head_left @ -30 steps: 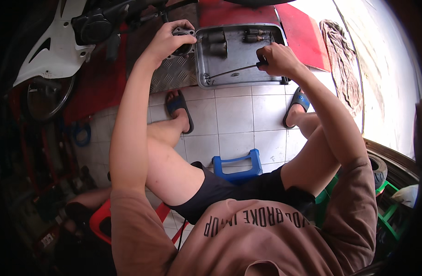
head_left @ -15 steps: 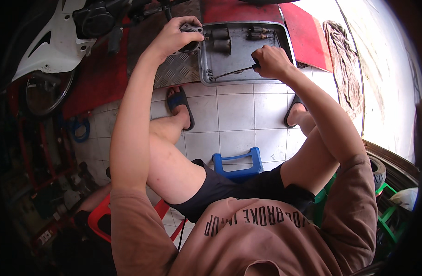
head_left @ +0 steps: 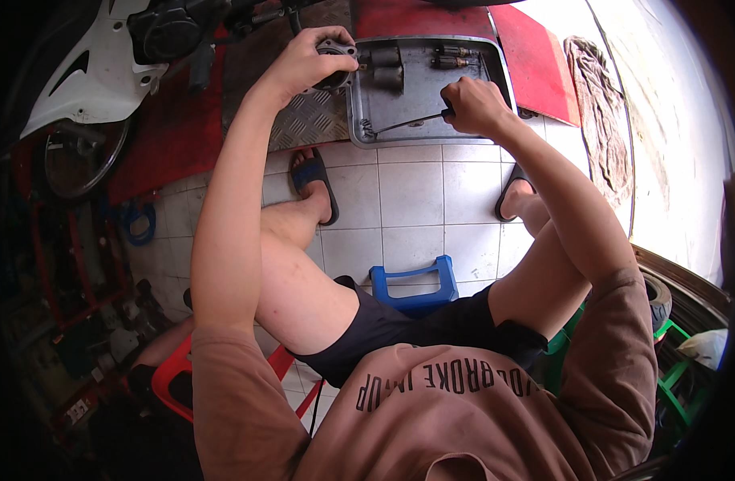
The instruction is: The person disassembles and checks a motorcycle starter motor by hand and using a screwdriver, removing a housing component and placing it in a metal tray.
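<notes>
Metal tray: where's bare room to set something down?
The tray looks bare mid-floor, between the grey cylinders and the right hand. Crowded: near-left corner, small metal pieces by the thin tool; far right, dark parts.

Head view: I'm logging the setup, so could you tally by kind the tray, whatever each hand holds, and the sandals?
Shallow grey rectangular metal tray: 1
Round flanged metal part: 1
Long thin-shafted dark-handled tool: 1
Dark flat-soled sandals: 2
Total: 5

Crumpled brown cloth (head_left: 597, 116) at far right. Blue plastic stool (head_left: 415, 303) at centre, on white square tiles (head_left: 411, 192). Coiled blue hose (head_left: 144, 240) at left. Red plastic chair (head_left: 164, 390) at near left. Black tyre (head_left: 660, 301) at right.
</notes>
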